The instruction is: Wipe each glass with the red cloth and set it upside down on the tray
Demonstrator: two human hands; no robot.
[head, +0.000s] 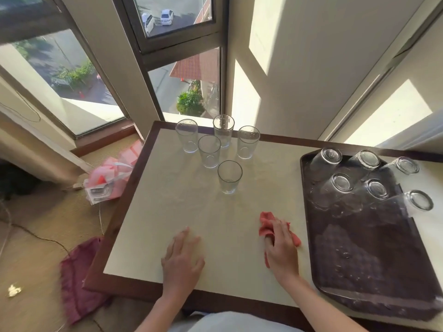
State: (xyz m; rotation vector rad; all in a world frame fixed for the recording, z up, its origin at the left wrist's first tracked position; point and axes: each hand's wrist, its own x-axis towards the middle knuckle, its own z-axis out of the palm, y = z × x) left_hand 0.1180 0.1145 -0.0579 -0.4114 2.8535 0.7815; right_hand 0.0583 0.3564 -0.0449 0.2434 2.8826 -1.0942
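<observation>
Several clear glasses stand upright at the back of the table, the nearest one (229,176) a little in front of the cluster (209,151). On the right a dark tray (374,264) holds several glasses upside down (340,185) in its far half. The crumpled red cloth (266,224) lies on the table left of the tray, and my right hand (281,250) rests on it with the fingers curled into it. My left hand (183,258) lies flat on the tabletop with straight fingers, holding nothing.
The cream table (167,212) has a dark wooden rim. On the floor to the left are a pink packet of sponges (112,173), a maroon cloth (76,279) and a cable. Windows and a wall stand right behind the table.
</observation>
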